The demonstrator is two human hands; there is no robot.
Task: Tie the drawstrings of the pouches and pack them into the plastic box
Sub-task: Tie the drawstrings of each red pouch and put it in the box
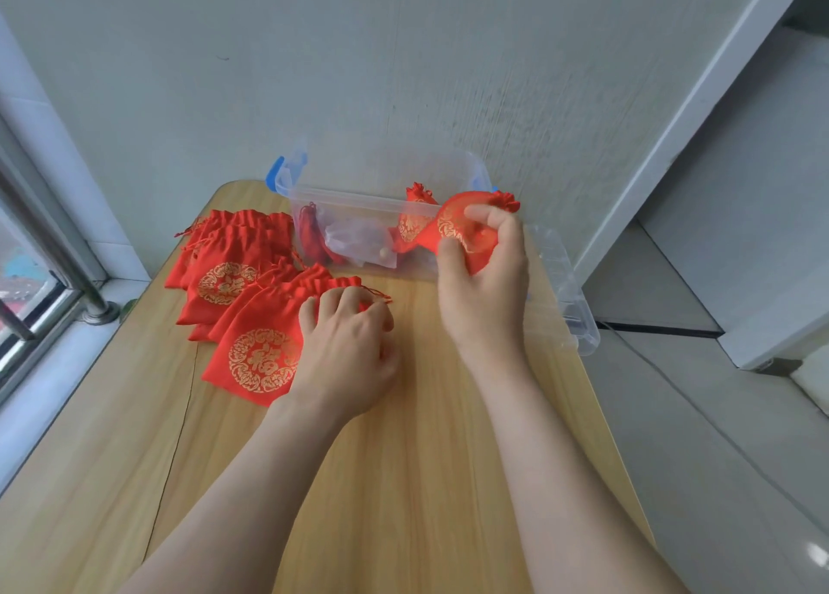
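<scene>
Right hand [484, 279] grips a tied pouch [453, 219] just above the front rim of the box [359, 198], where another pouch [415, 223] already lies. Left hand [347, 347] curls its fingers on the mouth of a flat pouch [258, 353], topmost of the pile [229, 257] on the tabletop [403, 459].
</scene>
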